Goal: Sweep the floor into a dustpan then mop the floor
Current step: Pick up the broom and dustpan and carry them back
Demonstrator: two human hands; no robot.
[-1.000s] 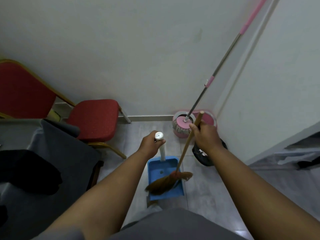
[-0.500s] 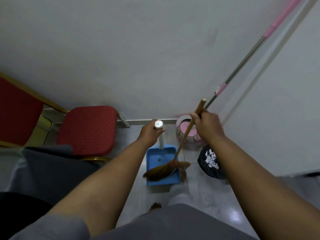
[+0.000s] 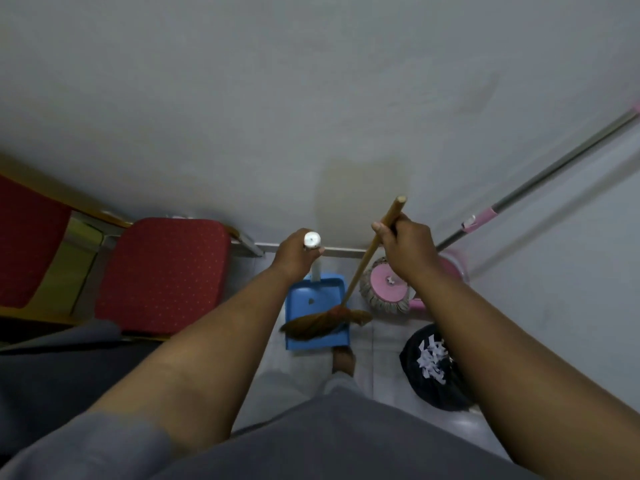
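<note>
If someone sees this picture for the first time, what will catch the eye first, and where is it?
In the centre, the left hand grips the white handle of a blue dustpan, while the right hand grips a wooden broom whose bristles lie over the pan. A red chair stands at the left, and a pink mop and a black bag holding white paper scraps are at the right.
</note>
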